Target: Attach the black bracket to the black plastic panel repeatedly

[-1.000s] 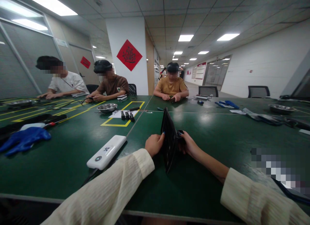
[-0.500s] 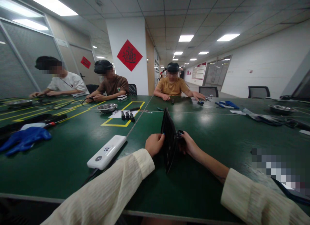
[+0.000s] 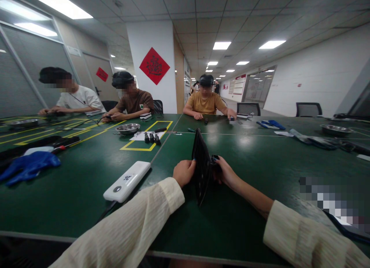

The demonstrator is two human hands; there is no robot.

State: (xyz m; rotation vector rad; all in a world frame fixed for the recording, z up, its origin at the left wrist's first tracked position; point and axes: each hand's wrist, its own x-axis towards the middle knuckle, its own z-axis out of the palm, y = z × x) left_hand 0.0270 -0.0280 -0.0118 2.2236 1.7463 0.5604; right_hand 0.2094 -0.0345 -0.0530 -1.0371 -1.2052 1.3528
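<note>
Your black panel (image 3: 201, 168) stands on edge between your two hands, just above or on the green table (image 3: 173, 229); whether its lower corner touches the top can't be told. The relation that matters is side to side: the panel lies directly right of your left hand (image 3: 183, 173) and directly left of your right hand (image 3: 228, 175), with its longest visible line running roughly up and down the view and its broad face turned toward your left. Neither hand is clearly nearer, since both meet it around mid-height. Your left thumb is pressed on the panel, the fingers below it curled and partly hidden, so that hand is closed on it. Your right hand is clamped on a small dark piece (image 3: 215, 161) jutting from the panel's right side; how the two are joined is hidden from you. The white power bank (image 3: 127, 182) lies well to the left, apart from both hands. Against the frame half a second ago, your hands and the panel look unchanged. Across the table, the person in the mustard top (image 3: 204, 102) has drawn an outstretched hand inward, and the person in white (image 3: 83, 99) has leaned slightly further left.
</note>
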